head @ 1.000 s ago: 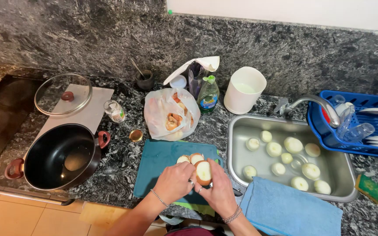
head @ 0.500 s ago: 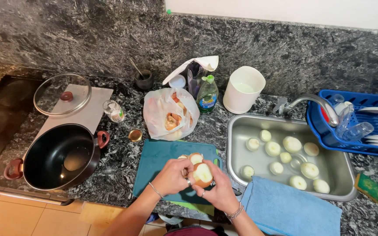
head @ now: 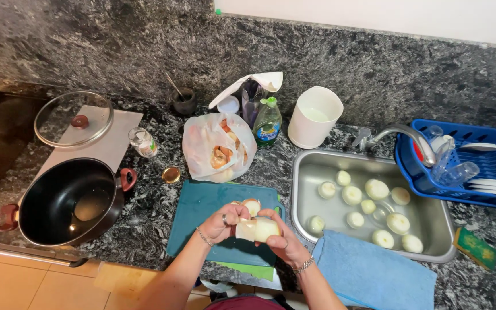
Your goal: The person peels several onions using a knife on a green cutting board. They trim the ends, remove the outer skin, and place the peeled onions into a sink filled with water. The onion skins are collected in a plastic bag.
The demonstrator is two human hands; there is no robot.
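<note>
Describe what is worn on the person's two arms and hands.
Both forearms are bare, no sleeves showing. The left hand has a ring on one finger and a thin chain bracelet at the wrist. The right hand has a chunkier metal link bracelet at its wrist. No gloves.

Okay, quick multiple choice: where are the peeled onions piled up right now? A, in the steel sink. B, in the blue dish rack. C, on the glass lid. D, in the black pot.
A: about ten pale peeled onions lie on the bottom of the steel sink, while the black pot holds none and both hands hold one more onion over the teal cutting board.
</note>
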